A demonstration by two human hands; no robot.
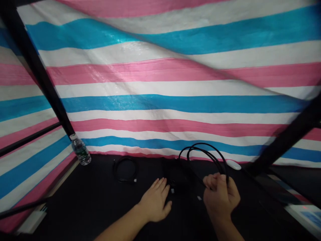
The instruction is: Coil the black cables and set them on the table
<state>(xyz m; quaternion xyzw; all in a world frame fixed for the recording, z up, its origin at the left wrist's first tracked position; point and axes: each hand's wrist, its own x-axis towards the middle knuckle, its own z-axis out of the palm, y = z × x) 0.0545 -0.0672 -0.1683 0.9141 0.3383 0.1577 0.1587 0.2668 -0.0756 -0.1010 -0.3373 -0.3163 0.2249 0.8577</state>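
My right hand (220, 197) is closed around a black cable (200, 150) that loops upward in front of the striped sheet. My left hand (155, 201) lies flat with fingers stretched out on the black table top (87, 204), its fingertips close to a dark lump (177, 175) that I cannot make out clearly. A second black cable (125, 170), coiled, lies on the table to the left of my left hand. Small cable plugs (198, 198) show between the two hands.
A plastic water bottle (80, 150) stands at the back left corner. A pink, white and blue striped tarp (165, 83) closes off the back and left. Black frame poles (37, 67) slant at left and right. A small white oval object (233, 164) lies at back right.
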